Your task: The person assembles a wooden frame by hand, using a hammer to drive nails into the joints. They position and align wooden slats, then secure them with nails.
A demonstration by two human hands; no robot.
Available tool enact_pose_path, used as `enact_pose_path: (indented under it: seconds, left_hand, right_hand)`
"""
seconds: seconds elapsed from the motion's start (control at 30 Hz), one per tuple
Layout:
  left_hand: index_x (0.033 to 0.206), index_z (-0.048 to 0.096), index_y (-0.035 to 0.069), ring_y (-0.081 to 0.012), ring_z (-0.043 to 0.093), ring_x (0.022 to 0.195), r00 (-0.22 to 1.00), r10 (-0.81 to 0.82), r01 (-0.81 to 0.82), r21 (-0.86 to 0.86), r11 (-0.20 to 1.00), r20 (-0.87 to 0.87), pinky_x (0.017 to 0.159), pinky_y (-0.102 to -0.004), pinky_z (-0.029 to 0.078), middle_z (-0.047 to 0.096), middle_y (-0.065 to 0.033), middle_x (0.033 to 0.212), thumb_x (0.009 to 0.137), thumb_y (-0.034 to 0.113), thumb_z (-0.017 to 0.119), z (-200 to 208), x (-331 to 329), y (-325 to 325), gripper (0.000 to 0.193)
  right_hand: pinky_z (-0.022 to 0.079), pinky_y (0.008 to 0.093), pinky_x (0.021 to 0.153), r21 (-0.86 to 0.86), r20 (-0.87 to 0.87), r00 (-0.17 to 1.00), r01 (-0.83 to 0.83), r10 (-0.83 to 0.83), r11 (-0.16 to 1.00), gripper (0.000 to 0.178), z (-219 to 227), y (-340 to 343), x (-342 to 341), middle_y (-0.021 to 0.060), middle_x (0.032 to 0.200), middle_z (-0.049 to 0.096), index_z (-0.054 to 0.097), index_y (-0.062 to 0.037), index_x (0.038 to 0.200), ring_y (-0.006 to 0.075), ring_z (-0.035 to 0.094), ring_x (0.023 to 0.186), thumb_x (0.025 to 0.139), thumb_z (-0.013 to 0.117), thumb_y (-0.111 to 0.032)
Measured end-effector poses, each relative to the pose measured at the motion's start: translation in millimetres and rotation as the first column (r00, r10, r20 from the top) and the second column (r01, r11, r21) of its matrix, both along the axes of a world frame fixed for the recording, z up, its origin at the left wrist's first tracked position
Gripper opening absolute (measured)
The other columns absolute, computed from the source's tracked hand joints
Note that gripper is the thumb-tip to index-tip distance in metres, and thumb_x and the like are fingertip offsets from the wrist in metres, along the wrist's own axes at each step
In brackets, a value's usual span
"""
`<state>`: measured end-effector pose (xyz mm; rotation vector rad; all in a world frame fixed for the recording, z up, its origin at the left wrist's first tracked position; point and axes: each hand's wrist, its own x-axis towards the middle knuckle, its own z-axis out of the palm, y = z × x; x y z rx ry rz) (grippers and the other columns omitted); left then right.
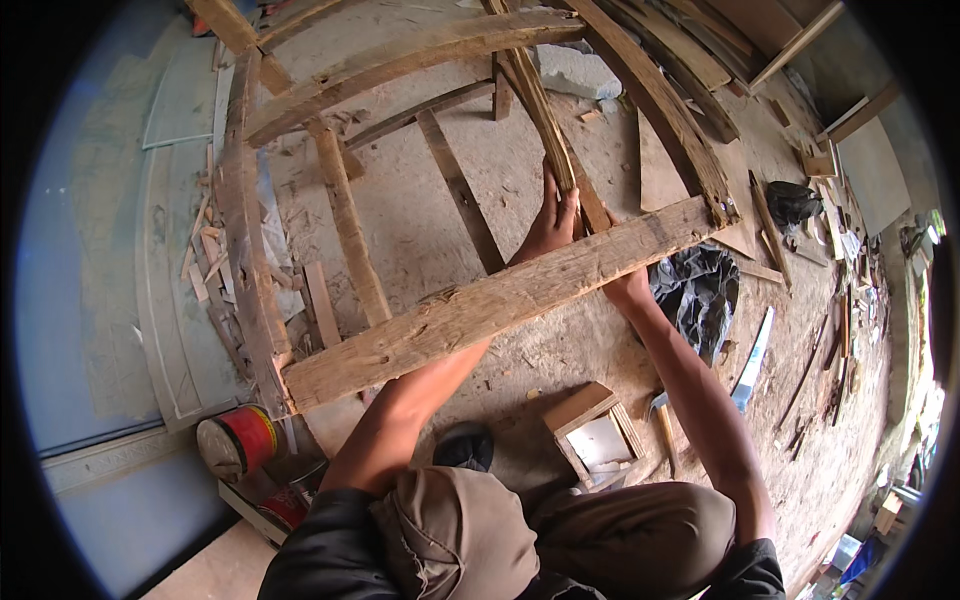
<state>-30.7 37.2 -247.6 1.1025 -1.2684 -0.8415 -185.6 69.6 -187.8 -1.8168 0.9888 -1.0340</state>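
An old wooden frame (480, 310) stands tilted before me, its thick front rail crossing above my forearms. My left hand (550, 225) reaches under this rail and grips the near end of a narrow wooden strip (538, 110) inside the frame. Right beside that strip, the lower end of a darker wooden slat (592, 208) meets the rail's far side. My right hand (628, 288) comes up under the rail near its right end. Fingertips show beyond the rail by the dark slat; the other fingers are hidden, so what they close on cannot be made out.
Crumpled black plastic (697, 300) lies right of the frame, with a handsaw (753, 360) below it. Near my knees are a small wooden box (597, 437) and a hammer (664, 440). A red can (240, 440) stands left. Wood scraps and planks (670, 45) litter the floor.
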Motion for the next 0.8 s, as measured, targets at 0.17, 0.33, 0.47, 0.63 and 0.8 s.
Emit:
enact_pose_path:
  seconds: [0.17, 0.33, 0.47, 0.63, 0.8]
  left_hand:
    - [0.147, -0.016, 0.007, -0.0390, 0.016, 0.141, 0.987, -0.071, 0.093, 0.148, 0.985, -0.146, 0.109, -0.0408, 0.032, -0.002, -0.0283, 0.152, 0.102, 0.034, 0.032, 15, -4, 7, 0.071]
    - [0.147, -0.014, 0.007, -0.0391, 0.019, 0.140, 0.995, -0.082, 0.090, 0.157, 0.984, -0.057, 0.108, -0.0401, 0.033, 0.000, -0.0302, 0.151, 0.102, 0.033, 0.034, 13, 3, 6, 0.071]
    - [0.149, -0.011, 0.011, -0.0378, 0.025, 0.138, 0.999, 0.002, -0.002, 0.013, 1.000, 0.044, 0.106, -0.0400, 0.035, 0.010, -0.0317, 0.150, 0.100, 0.037, 0.037, 9, 7, 7, 0.073]
    - [0.151, -0.005, 0.014, -0.0338, 0.030, 0.137, 0.998, 0.059, -0.059, 0.023, 0.998, -0.007, 0.106, -0.0391, 0.034, 0.017, -0.0253, 0.152, 0.099, 0.040, 0.039, 27, -2, 10, 0.073]
    - [0.148, 0.018, 0.010, -0.0305, 0.049, 0.117, 0.993, 0.041, -0.025, 0.147, 0.989, -0.107, 0.095, -0.0382, 0.043, 0.037, -0.0202, 0.139, 0.097, 0.036, 0.050, 44, 3, 22, 0.066]
  right_hand:
    - [0.049, 0.0325, 0.080, 0.012, -0.033, 0.999, -0.010, 0.010, 1.000, 0.028, 0, -1, -6, 0.0081, 0.098, 0.065, 0.060, -0.0002, 0.106, 0.0186, 0.062, 0.092, 0.080, 0.068, -0.007]
    - [0.049, 0.0327, 0.080, 0.051, -0.021, 1.000, -0.020, 0.021, 0.999, 0.029, -2, -1, -2, 0.0083, 0.098, 0.065, 0.060, 0.0000, 0.106, 0.0192, 0.062, 0.092, 0.080, 0.069, -0.008]
    - [0.048, 0.0308, 0.080, 0.083, 0.005, 0.999, -0.039, 0.038, 0.996, 0.026, -2, 0, 3, 0.0062, 0.099, 0.065, 0.059, 0.0000, 0.107, 0.0162, 0.061, 0.093, 0.083, 0.067, -0.008]
    - [0.048, 0.0283, 0.081, 0.225, 0.171, 0.984, -0.085, 0.046, 0.971, 0.029, -19, -3, -4, 0.0033, 0.104, 0.063, 0.056, -0.0002, 0.113, 0.0133, 0.059, 0.096, 0.087, 0.065, -0.007]
    - [0.048, 0.0280, 0.076, 0.204, 0.165, 0.984, -0.100, 0.067, 0.974, 0.027, -17, -3, -2, 0.0022, 0.099, 0.062, 0.055, -0.0002, 0.113, 0.0122, 0.058, 0.089, 0.089, 0.063, -0.008]
